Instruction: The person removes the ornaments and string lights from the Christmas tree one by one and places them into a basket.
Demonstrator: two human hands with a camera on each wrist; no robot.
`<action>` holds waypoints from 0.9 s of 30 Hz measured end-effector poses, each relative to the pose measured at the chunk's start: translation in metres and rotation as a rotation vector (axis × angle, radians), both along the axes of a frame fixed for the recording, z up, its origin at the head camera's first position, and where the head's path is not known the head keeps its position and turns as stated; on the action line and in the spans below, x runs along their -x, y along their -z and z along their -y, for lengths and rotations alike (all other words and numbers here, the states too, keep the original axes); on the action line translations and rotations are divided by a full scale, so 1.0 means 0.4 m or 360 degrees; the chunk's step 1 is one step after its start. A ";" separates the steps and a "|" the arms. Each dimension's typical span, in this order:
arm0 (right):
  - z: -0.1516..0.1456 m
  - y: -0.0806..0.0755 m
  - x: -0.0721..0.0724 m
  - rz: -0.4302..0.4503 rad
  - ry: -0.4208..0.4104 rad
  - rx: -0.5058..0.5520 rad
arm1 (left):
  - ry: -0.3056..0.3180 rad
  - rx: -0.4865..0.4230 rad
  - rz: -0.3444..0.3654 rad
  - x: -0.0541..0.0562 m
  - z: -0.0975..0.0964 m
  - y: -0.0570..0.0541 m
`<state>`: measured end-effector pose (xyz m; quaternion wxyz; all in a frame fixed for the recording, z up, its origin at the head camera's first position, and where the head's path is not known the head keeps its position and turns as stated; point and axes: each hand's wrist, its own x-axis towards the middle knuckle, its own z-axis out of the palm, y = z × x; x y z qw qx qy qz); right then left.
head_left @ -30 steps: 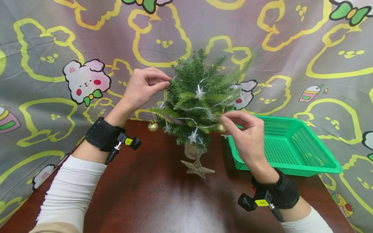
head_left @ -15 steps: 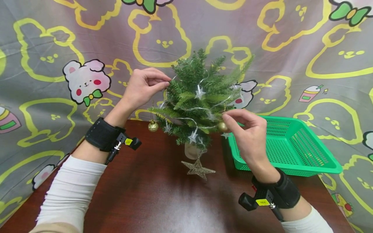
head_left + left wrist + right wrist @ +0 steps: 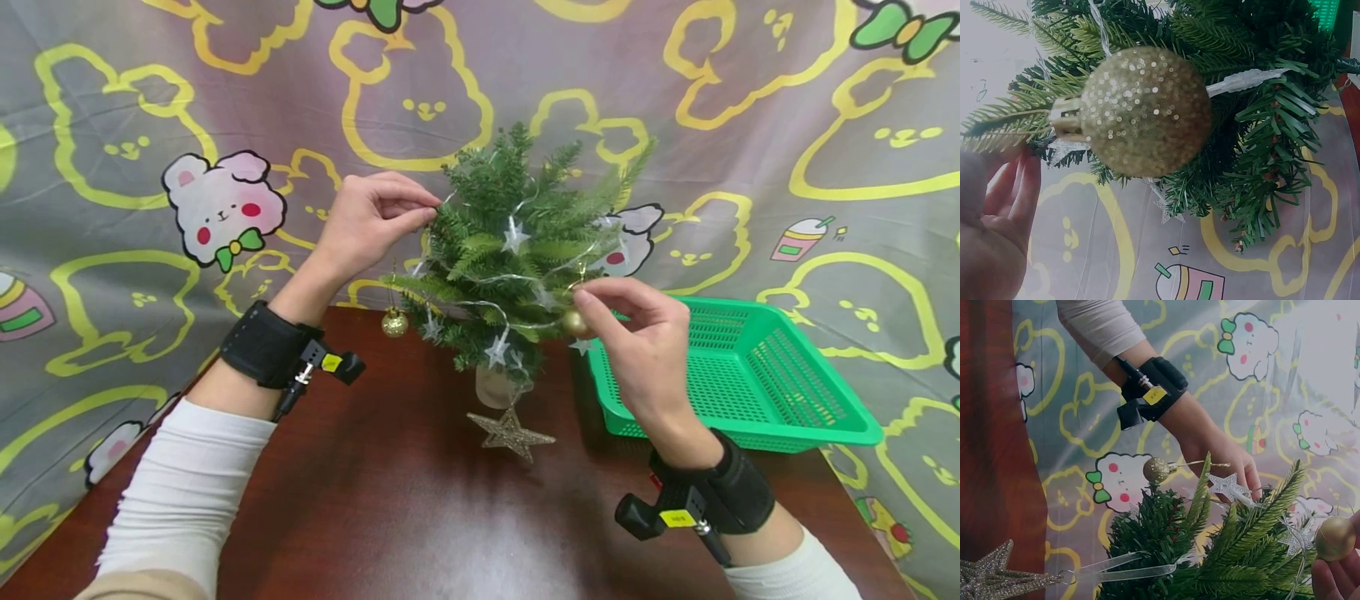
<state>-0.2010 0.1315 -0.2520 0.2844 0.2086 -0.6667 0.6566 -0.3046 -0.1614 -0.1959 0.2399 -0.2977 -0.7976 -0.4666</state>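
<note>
A small artificial Christmas tree (image 3: 517, 217) stands in the middle of the head view, wound with a clear string of star lights (image 3: 516, 237). On its left side my left hand (image 3: 367, 218) pinches a branch tip between thumb and fingers. My right hand (image 3: 637, 346), at the lower right branches, pinches a smooth gold Christmas ball (image 3: 573, 323) near its top, and a thin gold loop rises above the fingertips. A glittery gold ball (image 3: 1147, 112) hangs at the lower left, below my left hand. In front of the tree's pale base hangs a glitter star (image 3: 510, 435) on a ribbon.
A green plastic basket (image 3: 855, 421) sits on the brown table (image 3: 360, 508) to the right, behind my right hand. A patterned curtain (image 3: 285, 108) closes off the back and sides. Dark camera straps (image 3: 262, 343) wrap both wrists.
My right hand has shifted slightly right, and more of the gold ball and its loop now shows. My left hand stays at the branch tip.
</note>
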 end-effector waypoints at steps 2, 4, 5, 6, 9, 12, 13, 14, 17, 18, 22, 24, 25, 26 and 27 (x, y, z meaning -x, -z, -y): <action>-0.001 0.000 -0.001 -0.0014 -0.0020 0.0016 | -0.0007 0.0001 0.0000 0.001 0.000 0.000; -0.002 -0.001 0.000 -0.0025 -0.0027 0.0012 | -0.0015 0.0006 -0.0001 0.002 0.001 -0.001; -0.003 -0.001 0.000 -0.0029 -0.0035 0.0013 | -0.0017 0.0007 0.0001 0.001 0.001 -0.001; -0.004 -0.001 0.000 -0.0032 -0.0041 0.0015 | -0.0019 0.0009 0.0002 0.001 0.001 -0.001; -0.009 -0.002 -0.002 -0.0031 -0.0037 0.0006 | -0.0023 0.0015 0.0001 0.000 -0.001 -0.002; -0.014 -0.002 -0.005 -0.0028 -0.0032 0.0000 | -0.0026 0.0014 0.0001 0.001 -0.001 -0.001; -0.015 -0.003 -0.006 -0.0028 -0.0033 -0.0002 | -0.0026 0.0012 -0.0001 0.002 -0.001 0.000; -0.016 -0.003 -0.007 -0.0029 -0.0040 0.0004 | -0.0027 0.0011 -0.0002 0.003 -0.001 0.000; -0.021 -0.004 -0.011 -0.0037 -0.0050 0.0003 | -0.0029 0.0012 -0.0008 0.004 0.000 0.001; -0.023 -0.004 -0.013 -0.0041 -0.0050 -0.0007 | -0.0027 0.0009 -0.0010 0.005 0.000 0.002; -0.035 -0.004 -0.018 -0.0050 -0.0053 -0.0044 | -0.0024 0.0002 -0.0013 0.007 0.001 0.003; -0.044 -0.003 -0.020 -0.0048 -0.0048 -0.0075 | -0.0024 0.0002 -0.0017 0.008 0.002 0.004; -0.049 -0.003 -0.021 -0.0040 -0.0051 -0.0079 | -0.0027 0.0009 -0.0021 0.007 0.003 0.003; -0.055 -0.002 -0.022 -0.0036 -0.0052 -0.0092 | -0.0032 0.0018 -0.0025 0.006 0.003 0.003; -0.060 -0.001 -0.023 -0.0029 -0.0045 -0.0106 | -0.0035 0.0028 -0.0029 0.005 0.003 0.003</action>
